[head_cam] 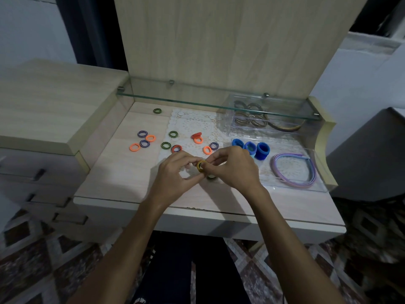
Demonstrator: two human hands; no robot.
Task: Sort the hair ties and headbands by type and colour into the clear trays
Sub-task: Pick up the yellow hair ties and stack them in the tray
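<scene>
Both hands meet over the middle of the dresser top, pinching one yellow hair tie [200, 166] between them: my left hand [175, 174] from the left, my right hand [235, 166] from the right. A green tie [211, 177] lies just under my right hand. Loose ties are scattered behind: orange [134, 147], purple [142, 134], green [166, 145] and red [196, 135]. At the right, a near clear tray [318, 172] holds blue ties [262, 150] and a purple and blue headband pair [293, 170]. A far clear tray [245, 130] holds brown ties and a brown headband.
A glass shelf [197, 102] runs above the back of the dresser top, partly over the far tray. A white lace mat [192, 122] covers the middle. A higher drawer unit [43, 106] stands at the left. One green tie [157, 110] lies near the back.
</scene>
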